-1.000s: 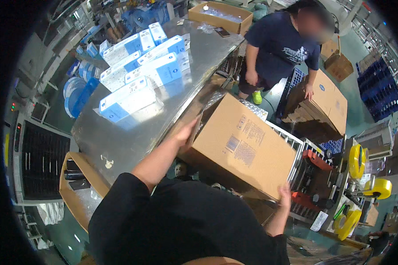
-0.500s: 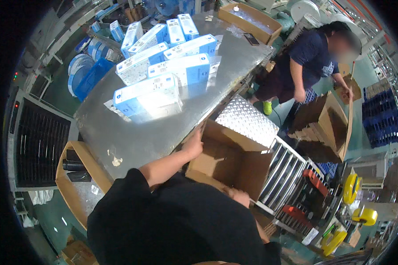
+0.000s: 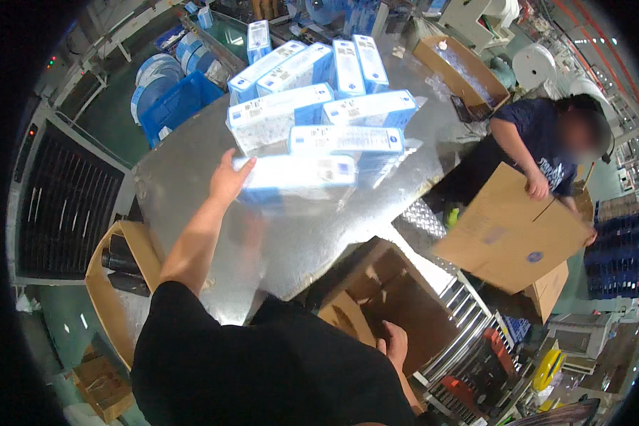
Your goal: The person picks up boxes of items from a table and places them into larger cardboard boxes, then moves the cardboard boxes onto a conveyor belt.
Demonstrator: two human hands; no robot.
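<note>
My left hand [image 3: 227, 182] reaches over the metal table to the left end of the nearest blue-and-white box [image 3: 298, 172]. Its thumb and fingers are spread, touching that end. Several more blue-and-white boxes, among them one just behind [image 3: 346, 140], stand close together beyond it, with clear film at some ends. An open cardboard carton [image 3: 419, 302] sits low at the table's near right edge, its inside facing up. Over the carton's near side is my right hand [image 3: 396, 346], fingers bent and apart, with nothing visible in it.
At the right a co-worker [image 3: 525, 149] holds a flattened cardboard piece [image 3: 511, 231]. A roller conveyor [image 3: 468, 305] runs beside the carton. A shallow carton of clear film [image 3: 461, 74] lies at the table's far right; another open carton [image 3: 124, 298] stands left.
My left hand has left the carton's edge and gone to the nearest blue-and-white box. The right hand's fingers have come off the carton's rim. The co-worker's cardboard piece now faces me broadly.
</note>
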